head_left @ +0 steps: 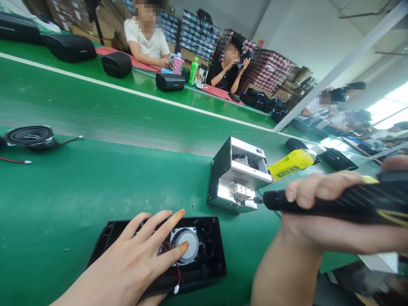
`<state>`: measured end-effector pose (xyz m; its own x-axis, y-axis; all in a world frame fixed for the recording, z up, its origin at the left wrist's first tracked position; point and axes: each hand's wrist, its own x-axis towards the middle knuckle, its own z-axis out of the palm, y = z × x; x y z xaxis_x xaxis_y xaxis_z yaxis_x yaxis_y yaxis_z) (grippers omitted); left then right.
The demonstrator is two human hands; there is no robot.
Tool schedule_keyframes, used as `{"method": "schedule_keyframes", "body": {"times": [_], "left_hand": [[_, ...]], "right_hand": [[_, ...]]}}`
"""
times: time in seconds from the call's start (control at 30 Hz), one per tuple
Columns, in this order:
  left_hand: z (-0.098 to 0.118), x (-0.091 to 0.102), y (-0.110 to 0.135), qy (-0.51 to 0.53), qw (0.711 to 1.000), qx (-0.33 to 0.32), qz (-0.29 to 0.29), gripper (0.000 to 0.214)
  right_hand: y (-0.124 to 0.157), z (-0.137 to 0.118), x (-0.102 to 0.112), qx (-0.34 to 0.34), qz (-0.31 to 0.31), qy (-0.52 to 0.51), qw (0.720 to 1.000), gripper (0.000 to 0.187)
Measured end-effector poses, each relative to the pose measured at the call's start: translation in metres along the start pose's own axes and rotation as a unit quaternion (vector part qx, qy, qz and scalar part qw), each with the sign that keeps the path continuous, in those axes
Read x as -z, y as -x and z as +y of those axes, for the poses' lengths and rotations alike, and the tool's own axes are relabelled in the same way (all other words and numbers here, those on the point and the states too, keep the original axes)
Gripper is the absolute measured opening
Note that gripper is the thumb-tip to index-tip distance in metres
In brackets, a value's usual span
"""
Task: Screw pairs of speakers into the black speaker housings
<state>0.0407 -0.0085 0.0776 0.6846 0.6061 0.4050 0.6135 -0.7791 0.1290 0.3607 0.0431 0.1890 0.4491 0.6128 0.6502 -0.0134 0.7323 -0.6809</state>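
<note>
My left hand (137, 255) lies with fingers spread over an open black speaker housing (213, 238). Two of its fingertips are orange, and one of these rests on the round back of a speaker driver (190, 250) in the housing. A red wire with a white connector (176, 289) hangs over the housing's near side. My right hand (318, 208) is wrapped round a black electric screwdriver (344, 204), held nearly level. Its bit end meets the front of a small silver and black screw feeder (219, 174); whether a screw is on the bit, I cannot tell.
Loose speaker drivers (30, 136) with wires lie at the left. A yellow bottle (291, 165) lies tilted behind the feeder. Across the green bench (95, 178) stand several black speakers (70, 46), a green bottle (193, 71) and two seated people (148, 40). More people are at the far right.
</note>
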Motion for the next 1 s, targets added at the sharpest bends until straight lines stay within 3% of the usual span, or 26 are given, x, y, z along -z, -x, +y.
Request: {"method": "schedule_keyframes", "body": {"times": [0.07, 0.17, 0.3, 0.5, 0.63, 0.8, 1.0], "left_hand": [[-0.001, -0.005, 0.003, 0.0, 1.0, -0.01, 0.0, 0.074], [0.001, -0.005, 0.002, -0.005, 1.0, -0.01, -0.009, 0.08], [0.004, 0.002, -0.001, -0.01, 0.999, 0.015, -0.036, 0.078], [0.001, 0.0, 0.0, -0.019, 0.998, -0.015, -0.051, 0.082], [0.004, -0.002, 0.002, 0.005, 0.999, 0.036, -0.039, 0.081], [-0.001, -0.005, 0.004, -0.006, 0.999, -0.018, -0.031, 0.088], [-0.004, -0.008, 0.006, -0.003, 0.999, -0.011, -0.032, 0.089]], "right_hand": [[-0.012, 0.011, -0.015, 0.064, 0.01, 0.019, 0.998, 0.062], [-0.015, 0.024, -0.025, 0.052, 0.014, 0.04, 0.998, 0.066], [-0.013, 0.027, -0.022, 0.053, 0.016, 0.049, 0.997, 0.064], [-0.015, 0.03, -0.023, 0.029, 0.013, 0.042, 0.999, 0.064], [-0.014, 0.032, -0.025, 0.022, 0.009, 0.029, 0.999, 0.064], [-0.014, 0.032, -0.021, 0.021, 0.013, 0.037, 0.999, 0.064], [-0.014, 0.033, -0.018, 0.021, 0.017, 0.032, 0.999, 0.067]]}}
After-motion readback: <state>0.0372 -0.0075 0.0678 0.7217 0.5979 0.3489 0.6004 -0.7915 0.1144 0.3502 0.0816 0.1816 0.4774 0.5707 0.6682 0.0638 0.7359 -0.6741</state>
